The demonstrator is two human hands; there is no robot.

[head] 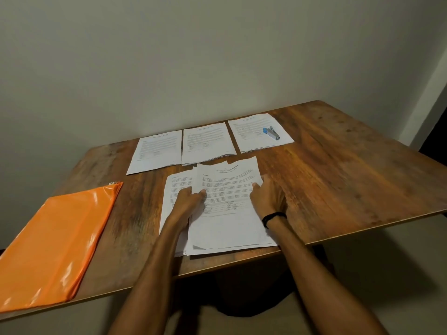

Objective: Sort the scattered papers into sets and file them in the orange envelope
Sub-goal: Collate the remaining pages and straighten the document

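Left thumb (202, 192) sits on the top sheet (227, 184) and the other fingers (186, 190) curl in at its left edge, so the left hand (187, 201) is pinching that edge. The right hand (268, 197) has its fingers (257, 186) curled onto the sheet's right edge and grips it too, though I can't see what's happening underneath. The far end of the sheet is lifted and a bit wavy.

Under it is a loose pile (225, 233) at the near edge of the table (338, 177), roughly in the middle, with a few pages poking out to the left. There's a black band (273, 216) on the right wrist.

Further back, three sets lie in a row on the wall side: left set (157, 153), middle set (208, 141), right set (254, 139). They're just beside each other. A blue and silver stapler (272, 133) lies on the right set.

The envelope (55, 238), orange and glossy, lies flat at the table's near left corner, well apart from the pile.
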